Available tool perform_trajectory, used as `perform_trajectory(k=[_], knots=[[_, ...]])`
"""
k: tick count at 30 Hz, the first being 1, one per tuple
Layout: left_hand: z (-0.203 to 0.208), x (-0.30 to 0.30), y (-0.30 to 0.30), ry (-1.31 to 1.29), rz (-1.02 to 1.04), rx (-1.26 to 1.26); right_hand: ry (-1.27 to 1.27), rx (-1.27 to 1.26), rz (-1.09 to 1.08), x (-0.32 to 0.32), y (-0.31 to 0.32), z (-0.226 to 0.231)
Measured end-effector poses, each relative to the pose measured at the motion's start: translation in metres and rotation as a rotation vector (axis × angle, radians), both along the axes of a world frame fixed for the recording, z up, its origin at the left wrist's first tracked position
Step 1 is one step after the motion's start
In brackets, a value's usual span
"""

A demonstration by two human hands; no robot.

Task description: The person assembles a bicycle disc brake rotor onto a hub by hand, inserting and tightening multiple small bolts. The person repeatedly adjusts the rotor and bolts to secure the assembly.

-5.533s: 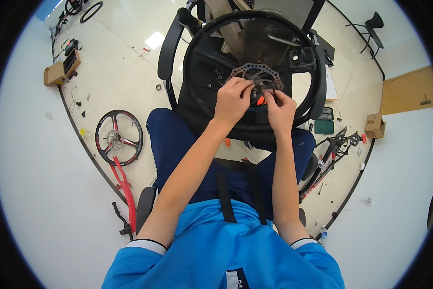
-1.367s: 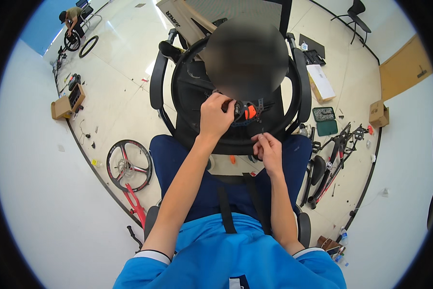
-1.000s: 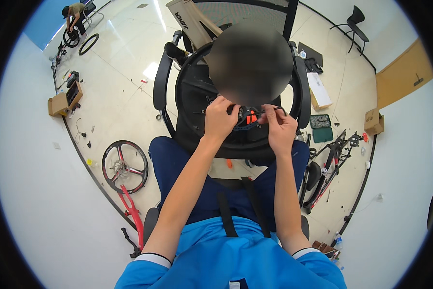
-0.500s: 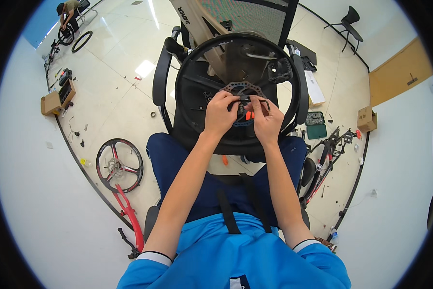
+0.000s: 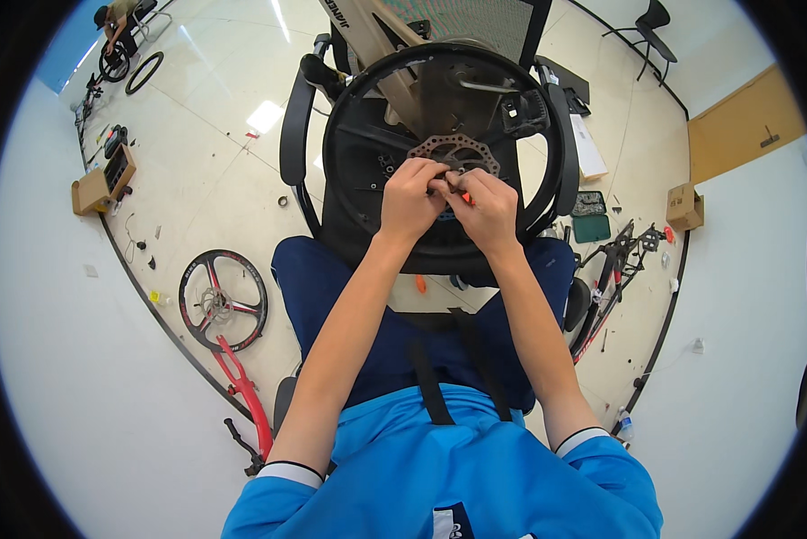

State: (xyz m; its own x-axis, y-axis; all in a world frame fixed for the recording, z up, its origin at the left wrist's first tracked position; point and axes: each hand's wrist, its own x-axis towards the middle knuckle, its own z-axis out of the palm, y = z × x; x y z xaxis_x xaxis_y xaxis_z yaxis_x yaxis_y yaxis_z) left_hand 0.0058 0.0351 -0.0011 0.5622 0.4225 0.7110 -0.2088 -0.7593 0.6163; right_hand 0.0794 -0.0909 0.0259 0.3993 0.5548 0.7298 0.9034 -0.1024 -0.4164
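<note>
The left hand (image 5: 410, 202) and right hand (image 5: 487, 208) meet at their fingertips, both with fingers drawn narrow in a pinch about a small dark part (image 5: 450, 177), mostly hidden by the fingers, so its exact shape cannot be told. The part is held over the black wheel (image 5: 343, 115), low in the middle of its ring, and just beyond it the perforated rim of a metal brake disc (image 5: 462, 142) curves around the fingertips. An orange piece (image 5: 467, 197) peeps out beneath the right hand. Within the ring to the left of the left hand are a few small metal pieces (image 5: 385, 166), and a dark pedal (image 5: 523, 113) sits at the upper right. The wheel rests across a black office chair, between its left armrest (image 5: 295, 148) and right armrest (image 5: 563, 166), with a beige bicycle frame (image 5: 376, 56) slanting up from it toward the mesh backrest (image 5: 475, 20). Nearer the body, the person's navy trousers (image 5: 318, 287) flank another orange piece (image 5: 420, 284) on the floor. Out on the left floor lie a three-spoke wheel (image 5: 192, 304), a red frame (image 5: 252, 404) meeting its lower edge, and an open cardboard box (image 5: 89, 193). On the right are an open green case (image 5: 591, 230), a black and red bicycle frame (image 5: 612, 286) and a carton (image 5: 684, 207). At the far upper left, a co-worker (image 5: 120, 18) bends over a wheel beside a loose tyre (image 5: 157, 60).
</note>
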Motion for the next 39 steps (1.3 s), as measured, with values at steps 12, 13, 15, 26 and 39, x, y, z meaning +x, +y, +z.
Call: perform_trajectory(k=[12, 13, 15, 26, 39], knots=[[0.0, -0.003, 0.001, 0.079, -0.1, -0.021, 0.361, 0.056, 0.179, -0.019, -0.015, 0.01], [0.0, -0.002, 0.001, 0.084, -0.093, -0.003, 0.335, 0.079, 0.162, -0.017, -0.015, 0.009], [0.0, -0.003, 0.0, 0.069, -0.06, -0.025, 0.282, 0.123, 0.126, -0.012, -0.013, 0.002], [0.001, 0.002, -0.003, -0.005, -0.08, -0.116, 0.469, 0.26, -0.04, -0.016, 0.001, -0.005], [0.006, -0.002, 0.007, 0.066, -0.2, -0.006, 0.264, 0.191, 0.066, -0.013, -0.001, -0.002]])
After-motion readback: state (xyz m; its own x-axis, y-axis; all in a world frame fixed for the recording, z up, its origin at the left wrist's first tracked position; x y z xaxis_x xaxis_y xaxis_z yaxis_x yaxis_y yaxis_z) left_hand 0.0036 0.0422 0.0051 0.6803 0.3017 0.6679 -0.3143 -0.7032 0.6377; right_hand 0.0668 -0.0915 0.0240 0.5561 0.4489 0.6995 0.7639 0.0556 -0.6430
